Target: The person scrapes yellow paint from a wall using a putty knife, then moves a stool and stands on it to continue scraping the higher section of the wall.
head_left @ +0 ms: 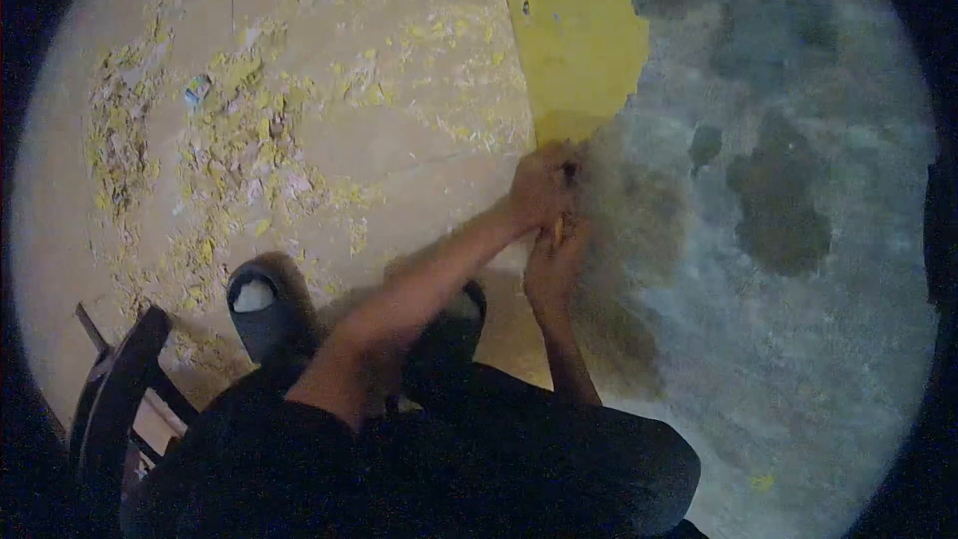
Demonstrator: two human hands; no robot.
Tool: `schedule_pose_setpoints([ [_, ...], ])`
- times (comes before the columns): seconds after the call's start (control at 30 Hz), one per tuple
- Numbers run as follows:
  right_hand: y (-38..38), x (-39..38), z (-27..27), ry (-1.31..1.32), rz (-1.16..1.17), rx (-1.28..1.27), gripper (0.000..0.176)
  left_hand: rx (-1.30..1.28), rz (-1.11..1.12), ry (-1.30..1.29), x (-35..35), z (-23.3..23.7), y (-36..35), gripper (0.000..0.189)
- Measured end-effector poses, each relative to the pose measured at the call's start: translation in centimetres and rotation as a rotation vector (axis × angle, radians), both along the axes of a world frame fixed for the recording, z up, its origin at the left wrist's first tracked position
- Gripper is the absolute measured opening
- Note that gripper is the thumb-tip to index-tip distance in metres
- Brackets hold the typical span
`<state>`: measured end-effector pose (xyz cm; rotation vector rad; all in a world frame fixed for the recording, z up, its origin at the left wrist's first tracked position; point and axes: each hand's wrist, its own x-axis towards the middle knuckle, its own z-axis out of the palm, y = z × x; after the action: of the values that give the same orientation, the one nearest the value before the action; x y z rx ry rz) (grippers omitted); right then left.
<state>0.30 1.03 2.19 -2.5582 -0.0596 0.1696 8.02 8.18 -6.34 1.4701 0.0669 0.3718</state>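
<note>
My left hand (pixel 542 187) is closed at the lower end of the yellow painted strip (pixel 584 30), close to the bare grey wall (pixel 689 269). Just below it, nearly touching, my right hand (pixel 555 265) is closed too. A small orange-tan piece (pixel 558 233), like the end of a handle, shows between the two hands. The rest of what they grip is hidden by the fingers and blur. Yellow paint meets the grey surface along a ragged edge beside the hands.
Yellow and whitish paint flakes (pixel 239 130) are scattered over the tan floor (pixel 389 160). A dark wooden stool or chair (pixel 120 379) stands at lower left, near my slippered foot (pixel 267 309). Dark damp patches (pixel 783 205) mark the grey wall.
</note>
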Motion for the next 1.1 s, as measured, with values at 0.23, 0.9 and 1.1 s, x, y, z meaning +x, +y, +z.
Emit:
schedule_pose_setpoints([
  [0.23,0.6,0.7,-0.7,0.006,-0.099,0.077,0.035,0.063,0.032,-0.1,0.9,0.5,0.8,0.032],
  [0.9,-0.3,2.6,1.3,0.052,0.012,0.006,0.041,-0.025,0.011,0.114,1.6,3.7,1.6,0.032],
  [1.1,0.1,2.6,0.7,0.041,-0.094,0.426,0.047,0.022,0.113,0.087,2.8,3.2,1.4,0.032],
])
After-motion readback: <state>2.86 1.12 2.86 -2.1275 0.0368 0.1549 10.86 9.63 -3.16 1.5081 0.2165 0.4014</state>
